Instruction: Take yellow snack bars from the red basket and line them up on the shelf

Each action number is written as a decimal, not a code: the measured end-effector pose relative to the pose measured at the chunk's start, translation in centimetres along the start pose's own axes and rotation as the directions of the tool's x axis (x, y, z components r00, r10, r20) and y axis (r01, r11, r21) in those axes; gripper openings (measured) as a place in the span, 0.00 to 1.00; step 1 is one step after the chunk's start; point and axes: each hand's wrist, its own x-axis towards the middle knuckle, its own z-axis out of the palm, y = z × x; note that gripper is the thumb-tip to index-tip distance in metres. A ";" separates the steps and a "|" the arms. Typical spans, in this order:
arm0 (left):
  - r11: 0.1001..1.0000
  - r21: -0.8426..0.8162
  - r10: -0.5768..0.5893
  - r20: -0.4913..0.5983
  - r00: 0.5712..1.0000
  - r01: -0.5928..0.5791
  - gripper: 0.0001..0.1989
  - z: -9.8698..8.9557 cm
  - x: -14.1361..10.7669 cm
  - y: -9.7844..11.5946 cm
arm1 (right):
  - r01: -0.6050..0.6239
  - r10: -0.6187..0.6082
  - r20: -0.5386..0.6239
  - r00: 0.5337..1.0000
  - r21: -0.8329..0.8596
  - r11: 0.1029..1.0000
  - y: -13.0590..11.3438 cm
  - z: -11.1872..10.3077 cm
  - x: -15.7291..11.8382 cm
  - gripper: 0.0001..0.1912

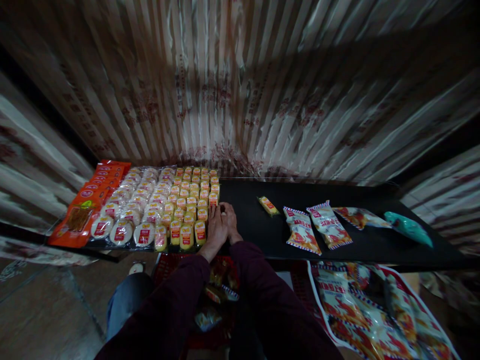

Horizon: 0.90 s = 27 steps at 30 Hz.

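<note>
Side by side at the right edge of the rows of small yellow packaged cakes (pixel 187 236) are my two hands, on the black shelf (pixel 247 225). My left hand (pixel 217 227) touches the end of the rightmost row, near a yellow pack (pixel 213 199). Close against it is my right hand (pixel 230 220), its fingers bent. What either hand holds, if anything, is hidden by the fingers. One loose yellow pack (pixel 268 205) lies on the shelf to the right of my hands.
Round white packs (pixel 144 234) and orange bags (pixel 80 215) fill the shelf's left. Snack bags (pixel 302 230) and a green bag (pixel 408 228) lie right. Below are a red basket (pixel 165 265) and a white-rimmed basket (pixel 318 300) of bags. Striped sheeting (pixel 240 100) hangs behind.
</note>
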 end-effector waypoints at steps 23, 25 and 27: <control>0.992 0.090 0.086 0.009 0.996 -0.086 0.27 -0.1 -1.6 -0.1 | 0.021 -0.019 0.044 0.999 -0.040 0.999 2.3 -0.4 -0.4 0.28; 0.989 0.106 0.099 0.010 0.995 -0.099 0.26 -0.1 -2.6 0.0 | 0.009 -0.008 0.019 1.000 -0.035 0.999 2.5 -0.5 -1.4 0.27; 0.987 0.122 0.105 0.016 0.994 -0.106 0.25 -0.2 -3.8 -0.1 | 0.014 -0.014 0.012 1.000 -0.015 1.000 2.5 -0.7 -2.7 0.25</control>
